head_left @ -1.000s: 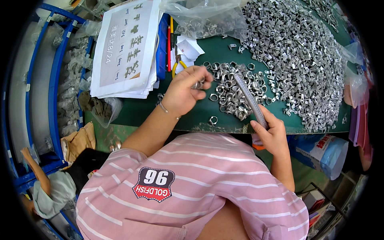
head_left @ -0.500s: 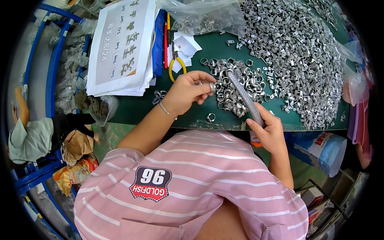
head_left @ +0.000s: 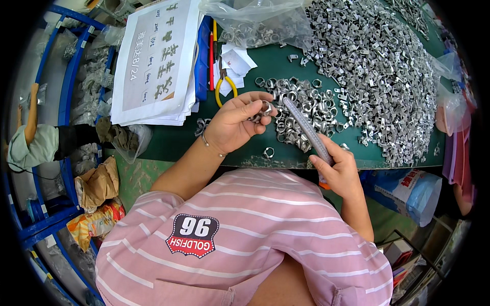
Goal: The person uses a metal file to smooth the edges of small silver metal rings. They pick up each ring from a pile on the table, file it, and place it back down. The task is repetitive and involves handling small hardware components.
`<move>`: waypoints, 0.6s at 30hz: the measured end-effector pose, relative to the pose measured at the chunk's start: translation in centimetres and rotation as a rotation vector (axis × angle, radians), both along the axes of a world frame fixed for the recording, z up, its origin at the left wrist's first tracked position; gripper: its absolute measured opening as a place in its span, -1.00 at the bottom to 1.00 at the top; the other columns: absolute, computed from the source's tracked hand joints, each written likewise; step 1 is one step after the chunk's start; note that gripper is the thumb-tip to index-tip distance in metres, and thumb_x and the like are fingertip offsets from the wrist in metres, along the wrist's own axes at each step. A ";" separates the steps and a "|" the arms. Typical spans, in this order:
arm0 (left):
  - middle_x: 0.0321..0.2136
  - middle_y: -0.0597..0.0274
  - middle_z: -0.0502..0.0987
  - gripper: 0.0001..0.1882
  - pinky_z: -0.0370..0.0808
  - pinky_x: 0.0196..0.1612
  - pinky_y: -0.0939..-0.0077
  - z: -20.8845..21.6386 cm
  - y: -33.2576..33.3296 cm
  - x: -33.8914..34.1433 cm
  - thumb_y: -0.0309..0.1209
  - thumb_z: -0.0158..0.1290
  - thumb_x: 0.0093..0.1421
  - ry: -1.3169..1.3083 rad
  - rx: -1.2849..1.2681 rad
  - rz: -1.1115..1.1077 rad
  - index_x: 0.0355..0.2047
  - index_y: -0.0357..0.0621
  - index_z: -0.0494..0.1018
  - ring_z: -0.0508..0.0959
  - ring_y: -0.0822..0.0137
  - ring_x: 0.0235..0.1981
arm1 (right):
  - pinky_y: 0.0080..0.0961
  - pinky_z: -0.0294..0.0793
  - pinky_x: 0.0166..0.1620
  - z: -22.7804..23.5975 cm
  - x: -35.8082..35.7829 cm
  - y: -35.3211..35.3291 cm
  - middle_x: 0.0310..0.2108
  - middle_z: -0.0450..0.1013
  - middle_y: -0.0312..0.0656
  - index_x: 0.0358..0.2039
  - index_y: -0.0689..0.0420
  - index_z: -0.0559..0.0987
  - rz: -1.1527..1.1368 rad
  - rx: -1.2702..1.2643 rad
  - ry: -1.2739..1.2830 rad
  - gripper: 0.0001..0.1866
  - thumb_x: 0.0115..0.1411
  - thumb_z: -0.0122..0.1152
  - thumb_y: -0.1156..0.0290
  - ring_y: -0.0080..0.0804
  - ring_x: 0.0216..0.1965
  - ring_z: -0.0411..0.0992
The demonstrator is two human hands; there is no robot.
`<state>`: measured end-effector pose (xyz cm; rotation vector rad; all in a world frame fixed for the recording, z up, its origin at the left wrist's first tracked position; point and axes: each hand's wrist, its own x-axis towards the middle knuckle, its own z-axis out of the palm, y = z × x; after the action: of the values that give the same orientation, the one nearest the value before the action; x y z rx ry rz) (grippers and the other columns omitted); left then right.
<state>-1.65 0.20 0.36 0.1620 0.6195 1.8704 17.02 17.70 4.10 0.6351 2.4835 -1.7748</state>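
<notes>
Green table [head_left: 168,143] carries a big heap of small grey metal clips [head_left: 377,66] far right. Stack of white printed sheets [head_left: 155,61] sits top left, rectangular, black characters. Clear plastic bag [head_left: 260,23] holding metal rings lies top centre. Blue-white package [head_left: 408,186] below the table edge, right. Loose pile of metal rings [head_left: 298,109] mid-table. Right hand [head_left: 339,171] closed around a long metal rod [head_left: 306,130], tip over the ring pile. Left hand [head_left: 237,122] pinches a metal ring [head_left: 265,108] between fingertips, just beside the rod tip. Yellow-handled pliers [head_left: 224,84] near the white paper tags [head_left: 235,61].
</notes>
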 end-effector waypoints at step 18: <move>-0.31 0.15 0.44 -0.79 0.42 -0.39 0.68 -0.1 0.6 1.1 -0.59 -0.03 0.10 0.246 -0.195 0.231 -0.21 -0.30 0.40 0.44 0.45 -0.40 | -0.50 0.39 -0.35 -0.3 -0.3 -0.7 -0.42 0.43 0.04 -0.06 0.17 0.39 0.083 0.071 0.014 -0.56 -0.02 0.17 0.49 -0.24 -0.46 0.45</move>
<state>-0.59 0.81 0.25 0.2010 1.0222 2.0134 16.71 17.03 3.82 0.5172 2.5519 -1.6751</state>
